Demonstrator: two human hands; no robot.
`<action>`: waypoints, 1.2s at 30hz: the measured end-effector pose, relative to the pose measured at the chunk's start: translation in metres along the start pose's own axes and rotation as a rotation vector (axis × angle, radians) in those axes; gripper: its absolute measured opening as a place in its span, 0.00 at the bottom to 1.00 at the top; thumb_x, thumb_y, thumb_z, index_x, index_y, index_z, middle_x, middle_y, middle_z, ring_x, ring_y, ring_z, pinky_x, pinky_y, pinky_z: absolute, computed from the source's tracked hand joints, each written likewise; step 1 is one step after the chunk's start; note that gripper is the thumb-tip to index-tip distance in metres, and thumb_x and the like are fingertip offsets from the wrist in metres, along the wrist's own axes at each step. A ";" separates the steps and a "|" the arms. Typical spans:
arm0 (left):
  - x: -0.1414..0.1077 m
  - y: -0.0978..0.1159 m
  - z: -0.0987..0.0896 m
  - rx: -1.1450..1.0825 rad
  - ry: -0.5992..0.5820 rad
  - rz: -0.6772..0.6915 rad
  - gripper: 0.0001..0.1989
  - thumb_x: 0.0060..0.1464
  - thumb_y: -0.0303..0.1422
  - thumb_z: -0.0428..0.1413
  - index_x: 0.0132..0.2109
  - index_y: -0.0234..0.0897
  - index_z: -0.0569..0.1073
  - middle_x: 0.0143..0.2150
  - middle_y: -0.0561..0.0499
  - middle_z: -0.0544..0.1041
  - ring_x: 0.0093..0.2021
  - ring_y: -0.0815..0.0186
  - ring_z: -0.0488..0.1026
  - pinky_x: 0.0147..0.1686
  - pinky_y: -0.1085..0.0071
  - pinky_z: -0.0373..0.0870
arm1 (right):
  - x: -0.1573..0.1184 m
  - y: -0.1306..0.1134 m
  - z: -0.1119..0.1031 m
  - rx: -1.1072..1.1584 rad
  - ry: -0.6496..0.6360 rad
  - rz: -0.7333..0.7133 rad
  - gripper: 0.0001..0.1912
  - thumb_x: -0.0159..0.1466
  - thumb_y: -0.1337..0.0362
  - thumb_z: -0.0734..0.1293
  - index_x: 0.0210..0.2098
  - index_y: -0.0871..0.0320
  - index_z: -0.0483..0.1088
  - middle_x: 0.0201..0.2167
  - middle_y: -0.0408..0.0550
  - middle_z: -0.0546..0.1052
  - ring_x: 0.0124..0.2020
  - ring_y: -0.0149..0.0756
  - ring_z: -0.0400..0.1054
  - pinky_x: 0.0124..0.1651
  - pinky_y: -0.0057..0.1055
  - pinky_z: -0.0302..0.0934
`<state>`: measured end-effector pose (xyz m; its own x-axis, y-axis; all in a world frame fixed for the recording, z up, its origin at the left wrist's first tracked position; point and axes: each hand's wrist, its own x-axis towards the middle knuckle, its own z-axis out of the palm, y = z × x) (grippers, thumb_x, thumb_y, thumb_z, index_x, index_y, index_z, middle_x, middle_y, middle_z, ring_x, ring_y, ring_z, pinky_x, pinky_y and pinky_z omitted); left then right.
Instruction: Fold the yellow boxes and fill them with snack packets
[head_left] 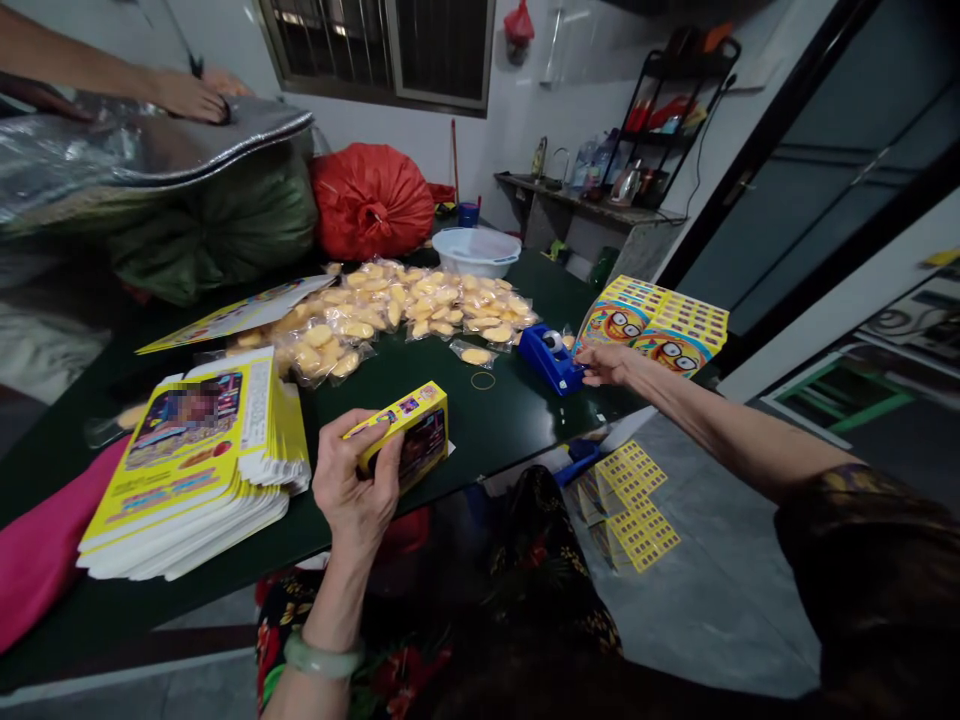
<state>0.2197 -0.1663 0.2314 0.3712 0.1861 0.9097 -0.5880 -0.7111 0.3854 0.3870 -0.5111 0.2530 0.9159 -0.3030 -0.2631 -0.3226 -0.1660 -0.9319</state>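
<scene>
The left hand (356,480) grips a small yellow card box (405,432) by the near edge of the dark green worktop (465,440) (a slip could drop it); the right hand (607,365), far apart, touches a blue tape holder (551,362).

A yellow printed carton (401,432) (folded into shape) tilts in the left hand (356,480).
</scene>
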 end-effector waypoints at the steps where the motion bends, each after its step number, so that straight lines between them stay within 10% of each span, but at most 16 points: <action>1: 0.000 0.000 0.000 -0.002 -0.001 0.003 0.10 0.49 0.23 0.60 0.40 0.36 0.71 0.41 0.48 0.73 0.41 0.67 0.73 0.40 0.69 0.70 | -0.002 0.001 0.002 0.038 0.024 0.032 0.09 0.55 0.76 0.66 0.23 0.61 0.63 0.15 0.35 0.62 0.15 0.22 0.55 0.22 0.25 0.62; 9: 0.003 0.002 -0.001 0.005 -0.002 0.002 0.11 0.48 0.23 0.61 0.40 0.36 0.72 0.41 0.48 0.74 0.40 0.67 0.73 0.39 0.70 0.70 | -0.040 0.028 0.005 0.350 0.112 -0.011 0.07 0.59 0.72 0.62 0.26 0.58 0.62 0.21 0.36 0.67 0.22 0.21 0.63 0.35 0.25 0.69; 18: 0.001 -0.001 0.000 -0.003 0.005 -0.011 0.13 0.46 0.22 0.62 0.40 0.36 0.73 0.41 0.47 0.75 0.40 0.66 0.73 0.39 0.68 0.69 | -0.026 0.063 0.023 0.098 0.043 0.094 0.13 0.64 0.65 0.65 0.24 0.62 0.63 0.17 0.34 0.63 0.17 0.21 0.58 0.22 0.21 0.57; 26: 0.004 0.005 0.001 -0.183 -0.001 -0.119 0.08 0.48 0.25 0.62 0.36 0.37 0.72 0.42 0.49 0.76 0.41 0.66 0.76 0.39 0.67 0.73 | -0.083 0.060 0.027 -0.211 -0.037 -0.305 0.13 0.50 0.74 0.66 0.13 0.58 0.63 0.17 0.41 0.65 0.23 0.29 0.61 0.30 0.26 0.56; 31: 0.004 0.008 -0.001 -0.151 0.005 -0.158 0.06 0.49 0.29 0.62 0.34 0.36 0.73 0.36 0.50 0.77 0.37 0.68 0.76 0.35 0.71 0.74 | -0.173 0.033 0.070 -0.112 -0.237 -0.887 0.06 0.58 0.64 0.65 0.27 0.57 0.72 0.25 0.45 0.73 0.28 0.33 0.66 0.34 0.30 0.61; 36: 0.004 0.015 -0.002 -0.143 0.004 -0.176 0.06 0.50 0.30 0.62 0.35 0.36 0.72 0.35 0.49 0.77 0.37 0.67 0.76 0.37 0.70 0.74 | -0.219 -0.004 0.118 0.341 -0.561 -0.611 0.38 0.56 0.66 0.68 0.64 0.48 0.53 0.18 0.34 0.67 0.14 0.26 0.55 0.17 0.23 0.51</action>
<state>0.2113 -0.1750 0.2410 0.4744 0.3019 0.8270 -0.6102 -0.5643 0.5560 0.2159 -0.3337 0.2850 0.9153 0.2650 0.3032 0.2660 0.1673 -0.9493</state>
